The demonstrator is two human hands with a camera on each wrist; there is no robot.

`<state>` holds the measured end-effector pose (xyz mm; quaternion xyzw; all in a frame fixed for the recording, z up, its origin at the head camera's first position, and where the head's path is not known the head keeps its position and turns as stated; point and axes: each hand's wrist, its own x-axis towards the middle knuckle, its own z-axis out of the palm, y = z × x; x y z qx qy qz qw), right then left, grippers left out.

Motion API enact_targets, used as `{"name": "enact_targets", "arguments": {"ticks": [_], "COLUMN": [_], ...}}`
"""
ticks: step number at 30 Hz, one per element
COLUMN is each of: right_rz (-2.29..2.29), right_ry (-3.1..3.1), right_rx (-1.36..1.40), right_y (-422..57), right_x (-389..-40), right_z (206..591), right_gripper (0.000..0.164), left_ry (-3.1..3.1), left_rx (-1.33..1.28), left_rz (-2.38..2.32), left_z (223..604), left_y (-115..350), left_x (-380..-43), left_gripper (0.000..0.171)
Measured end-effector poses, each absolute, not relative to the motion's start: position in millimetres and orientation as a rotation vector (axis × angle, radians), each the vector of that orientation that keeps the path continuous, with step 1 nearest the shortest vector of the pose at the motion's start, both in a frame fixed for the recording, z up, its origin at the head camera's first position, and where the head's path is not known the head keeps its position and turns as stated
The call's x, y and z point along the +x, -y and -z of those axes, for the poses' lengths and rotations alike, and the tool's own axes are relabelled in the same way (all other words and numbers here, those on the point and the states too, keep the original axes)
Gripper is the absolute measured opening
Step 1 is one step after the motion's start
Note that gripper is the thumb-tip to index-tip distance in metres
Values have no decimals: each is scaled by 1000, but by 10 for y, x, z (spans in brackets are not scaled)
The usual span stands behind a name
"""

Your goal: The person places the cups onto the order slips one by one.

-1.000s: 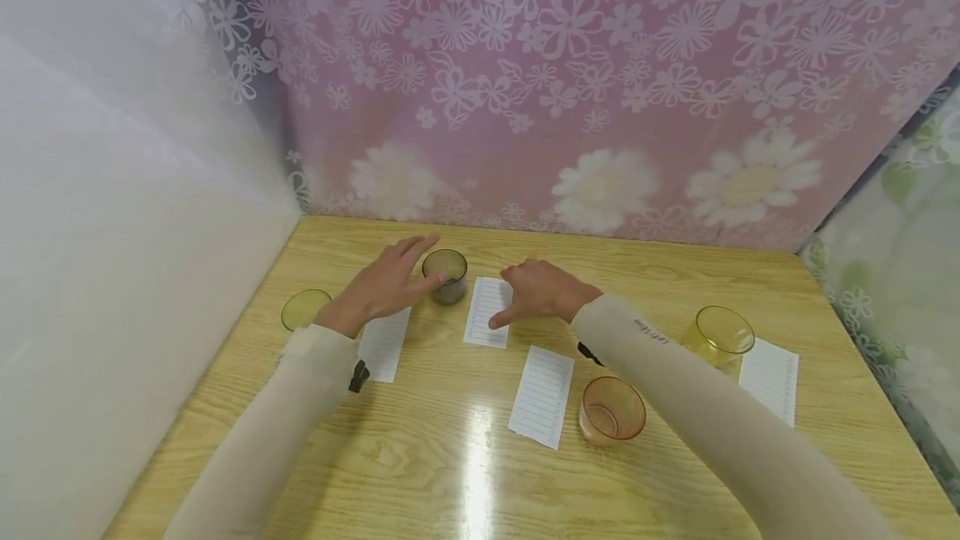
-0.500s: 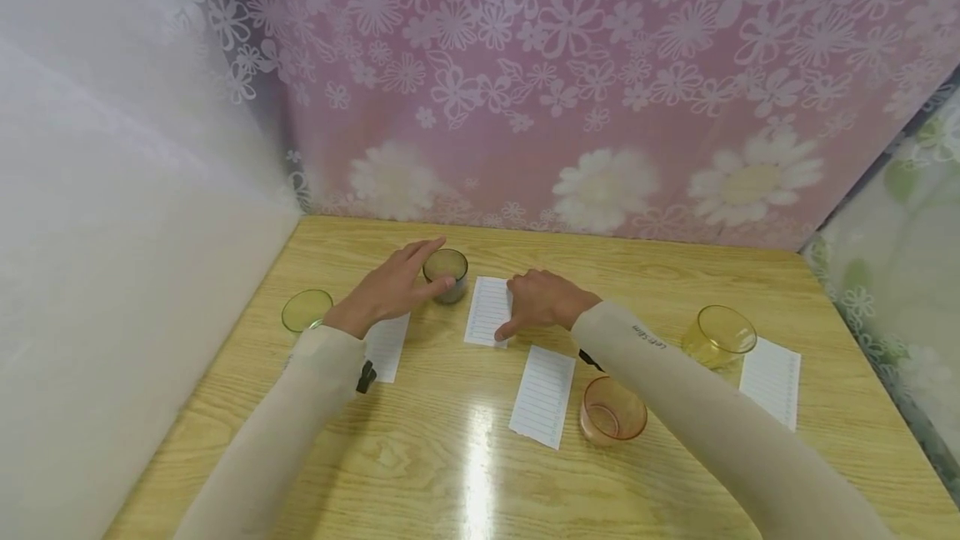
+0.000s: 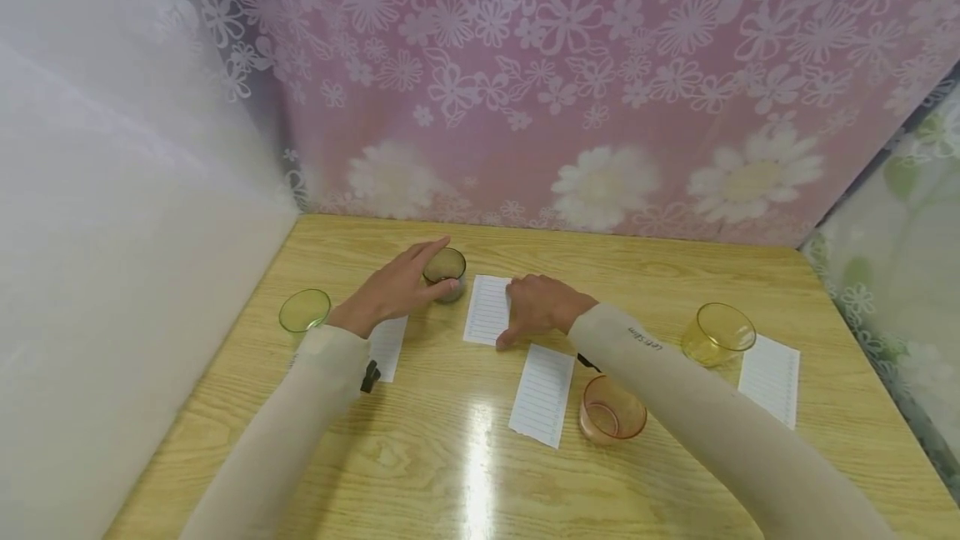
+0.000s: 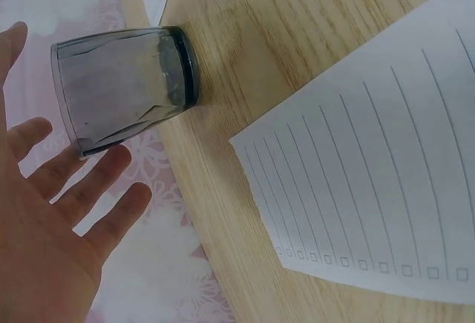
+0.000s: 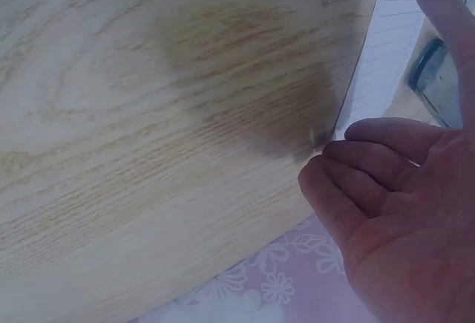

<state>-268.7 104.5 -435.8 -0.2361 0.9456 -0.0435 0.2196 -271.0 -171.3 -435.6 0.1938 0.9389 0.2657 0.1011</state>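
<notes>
1. Left hand (image 3: pixel 397 290), fingers spread apart, at the 9 o'clock side of the smoky-grey glass tumbler (image 3: pixel 445 265); contact I cannot tell;
2. Right hand (image 3: pixel 542 307), fingers together, thumb apart, at 3 o'clock of the lined checklist slip (image 3: pixel 486 312);
3. Tumbler upright at the slip's 10 o'clock; pink glass (image 3: pixel 612 412) at the tumbler's 4 o'clock, yellow glass (image 3: pixel 716 337) at its 3

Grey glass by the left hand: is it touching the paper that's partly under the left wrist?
Apart. The left wrist view shows bare tabletop between the grey glass and the corner of the lined paper.
</notes>
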Motion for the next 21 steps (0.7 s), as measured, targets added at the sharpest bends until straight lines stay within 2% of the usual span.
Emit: {"name": "enact_targets", "arguments": {"ticks": [4, 9, 11, 16, 19, 21], "right_rz": [100, 66, 64, 65, 53, 50], "right_ry": [-2613, -2623, -2625, -2634, -2630, -2627], "right_rx": [-664, -684, -694, -710, -708, -702], "right_y": [-1036, -1039, -1041, -1037, -1033, -1032], "right_x": [-2672, -2670, -2674, -2694, -2709, -2715], "right_z": [4374, 4383, 4384, 4402, 4422, 4437], "right_gripper": [70, 60, 62, 90, 99, 98], "left_ry": [-2778, -2782, -2784, -2792, -2792, -2796], "left_rx": [578, 585, 591, 610, 608, 611], "left_rz": [-786, -795, -803, -800, -804, -805], "left_z": [4387, 4407, 4415, 4452, 4469, 4474], "left_y": [1712, 1727, 1738, 1758, 1762, 1764], "left_x": [-2716, -2715, -2716, -2719, -2716, -2711], "left_gripper": [89, 93, 94, 94, 95, 95]}}
